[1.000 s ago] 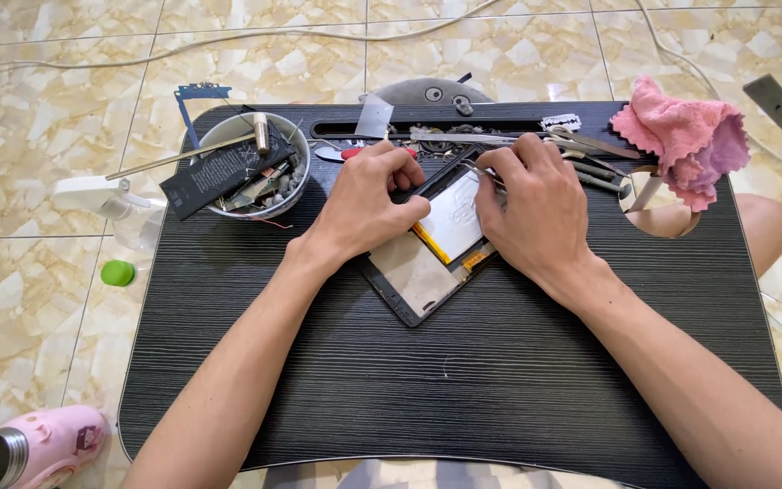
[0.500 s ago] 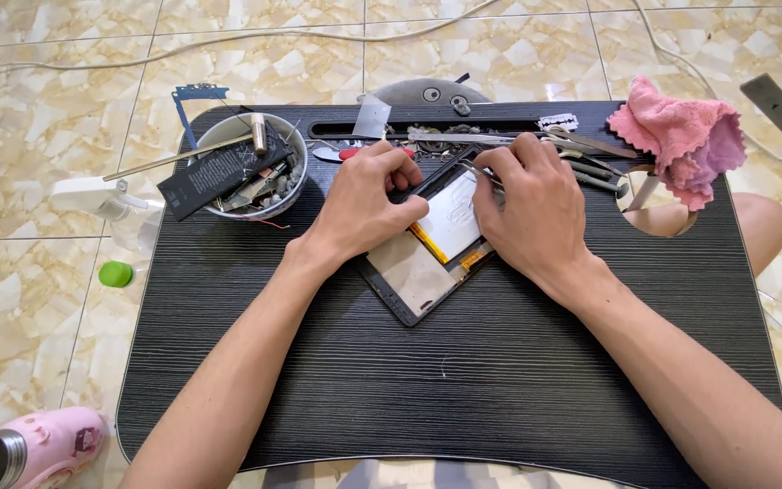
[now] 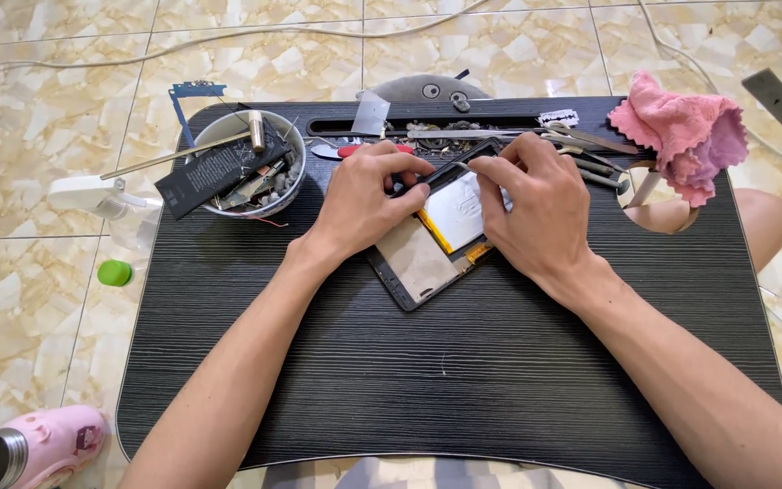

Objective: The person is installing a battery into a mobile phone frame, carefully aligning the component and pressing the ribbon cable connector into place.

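An opened phone (image 3: 436,244) with its back off lies tilted on a black lap desk (image 3: 445,371); a pale battery and orange strip show inside it. My left hand (image 3: 364,199) grips its upper left edge with thumb and fingers. My right hand (image 3: 536,213) presses on its upper right side, fingers curled over the top edge. The phone's top end is hidden by both hands.
A white bowl (image 3: 233,136) holds a black battery, a metal rod and scrap parts at the desk's left rear. Tweezers, scissors and a razor blade (image 3: 558,118) lie in the rear groove. A pink cloth (image 3: 681,131) sits right. A pink bottle (image 3: 33,448), green cap (image 3: 114,273) and white spray bottle (image 3: 92,195) lie on the floor.
Both hands stay on the phone with only slight finger shifts; the view has barely moved.
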